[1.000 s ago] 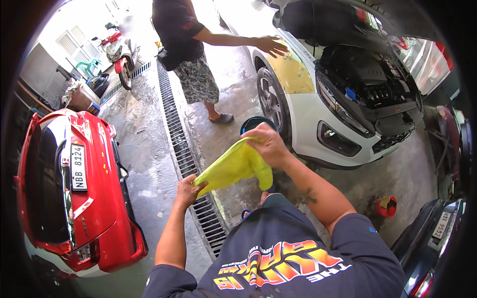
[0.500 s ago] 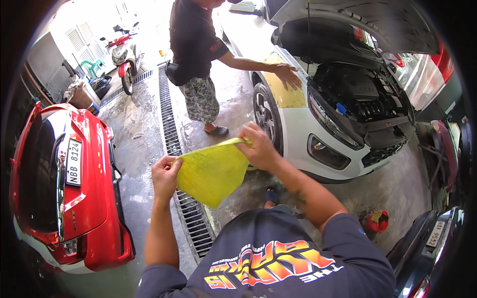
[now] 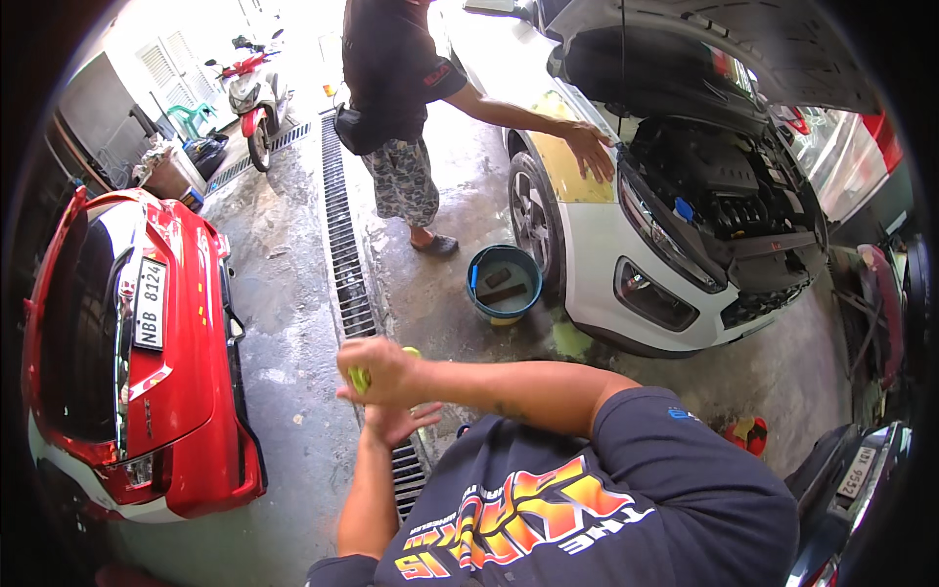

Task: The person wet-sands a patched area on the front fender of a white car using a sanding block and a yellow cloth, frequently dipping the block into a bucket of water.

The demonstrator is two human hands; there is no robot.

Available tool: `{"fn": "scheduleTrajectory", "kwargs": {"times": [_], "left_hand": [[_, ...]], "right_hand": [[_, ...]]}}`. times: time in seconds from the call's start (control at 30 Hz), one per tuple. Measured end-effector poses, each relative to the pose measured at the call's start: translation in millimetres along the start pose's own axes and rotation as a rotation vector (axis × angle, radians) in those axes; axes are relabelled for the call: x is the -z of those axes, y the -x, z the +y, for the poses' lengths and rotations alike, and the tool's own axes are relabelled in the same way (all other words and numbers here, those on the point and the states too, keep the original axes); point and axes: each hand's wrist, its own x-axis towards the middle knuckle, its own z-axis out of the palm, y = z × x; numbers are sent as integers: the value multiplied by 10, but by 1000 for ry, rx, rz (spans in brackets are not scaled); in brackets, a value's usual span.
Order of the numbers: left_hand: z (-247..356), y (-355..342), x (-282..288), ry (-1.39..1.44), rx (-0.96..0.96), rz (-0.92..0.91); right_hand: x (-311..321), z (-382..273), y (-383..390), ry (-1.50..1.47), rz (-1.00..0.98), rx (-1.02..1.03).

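A yellow-green cloth (image 3: 360,380) is bunched up inside my right hand (image 3: 386,372), with bits of it poking out of the closed fist. My right forearm crosses in front of my chest, so the fist is over toward the left. Just under it is my left hand (image 3: 396,423), its fingers spread apart and holding nothing. Part of the left hand is covered by the right wrist. Ahead of me, a dark-rimmed bucket (image 3: 535,293) of cloudy water has dark blocks in it and stands beside the front wheel of a white car (image 3: 597,293).
A co-worker (image 3: 391,88) stands ahead, one hand on the car's yellowish, patched fender (image 3: 562,171). The hood is raised. A floor grate (image 3: 342,245) runs past my left side. At the left is a red car (image 3: 186,391), and a red container (image 3: 748,435) is at the right.
The cloth, stretched between both hands before, is now crumpled in my right hand. My left hand has let go. Both hands moved lower and leftward, bringing the bucket into sight.
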Motion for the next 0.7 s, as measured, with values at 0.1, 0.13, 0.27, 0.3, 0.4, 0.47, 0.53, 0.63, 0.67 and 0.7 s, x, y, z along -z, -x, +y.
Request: {"fn": "scheduleTrajectory", "kwargs": {"times": [0.1, 0.13, 0.27, 0.3, 0.4, 0.47, 0.53, 0.63, 0.67, 0.7], "left_hand": [[-204, -336, 145, -199, -459, 57], [-65, -418, 327, 167, -456, 105], [813, -562, 1209, 727, -641, 200], [791, -530, 878, 705, -558, 184], [1065, -366, 330, 701, -590, 179], [1075, -350, -54, 446, -678, 137], [990, -217, -732, 164, -779, 103], [662, -303, -1552, -149, -909, 41], [539, -424, -1618, -225, -909, -42], [482, -401, -1834, -212, -935, -96]], "right_hand": [[-148, -218, 260, -223, -83, -66], [-128, -280, 309, -382, -47, -190], [250, -370, 423, -673, 170, -455], [449, -212, 607, -659, 306, -523], [695, 40, 769, -833, 734, -593], [805, 205, 862, -627, 691, -509], [835, 143, 792, -330, 633, -418], [677, 86, 636, 1, 725, -237], [519, 179, 530, 115, 838, -141], [530, 155, 560, 104, 872, -153]]}}
